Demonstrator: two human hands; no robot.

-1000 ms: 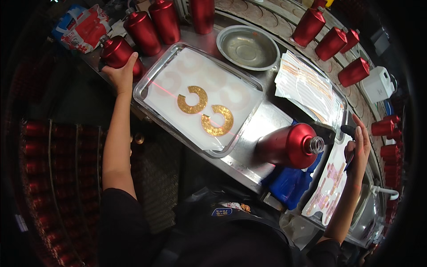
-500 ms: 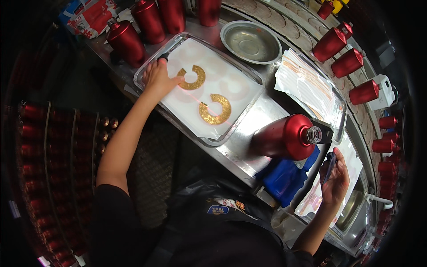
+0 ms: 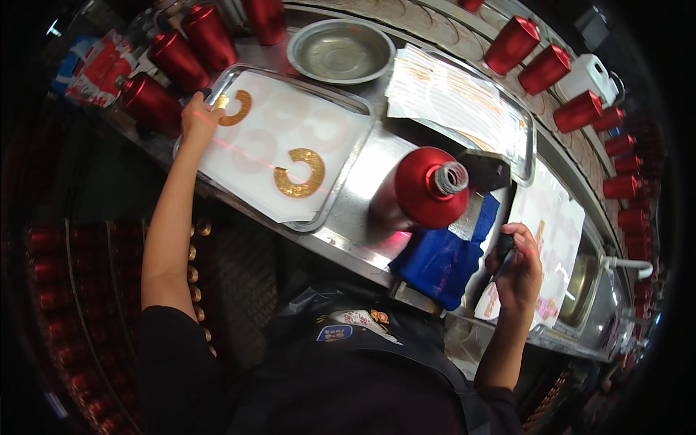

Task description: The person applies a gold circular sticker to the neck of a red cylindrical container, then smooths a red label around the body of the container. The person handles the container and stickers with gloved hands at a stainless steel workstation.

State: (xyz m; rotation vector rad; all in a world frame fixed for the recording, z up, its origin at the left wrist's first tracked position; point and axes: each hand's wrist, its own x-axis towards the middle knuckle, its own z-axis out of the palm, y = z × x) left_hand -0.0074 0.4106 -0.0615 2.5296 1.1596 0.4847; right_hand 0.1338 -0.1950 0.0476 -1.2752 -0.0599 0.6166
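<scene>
My left hand (image 3: 197, 119) is closed at the left end of a metal tray (image 3: 319, 217), its thumb and fingers pinching the edge of a gold C-shaped foil piece (image 3: 242, 109). A small black thing (image 3: 206, 93) shows at its fingertips. A second gold C-shaped foil piece (image 3: 313, 174) lies on the white backing sheet (image 3: 250, 181) in that tray, where faint pale C shapes show. My right hand (image 3: 520, 270) is closed round a small dark-handled tool (image 3: 505, 245), whose kind I cannot make out. Between my hands stands a large red metallic bottle (image 3: 420, 190), uncapped, with a red light line near its base.
Beside the bottle lies a blue cloth (image 3: 438, 268). Behind are a metal bowl (image 3: 341, 52) and a tray of striped sheets (image 3: 446, 94). More white sheets (image 3: 551, 217) lie by the sink (image 3: 580, 290). Several red bottles (image 3: 177, 61) stand at the back left, others along the right.
The view has shifted, so the bench sits further left. My left hand has drawn one gold C piece leftward, away from the other. My right hand keeps its dark tool, now turned.
</scene>
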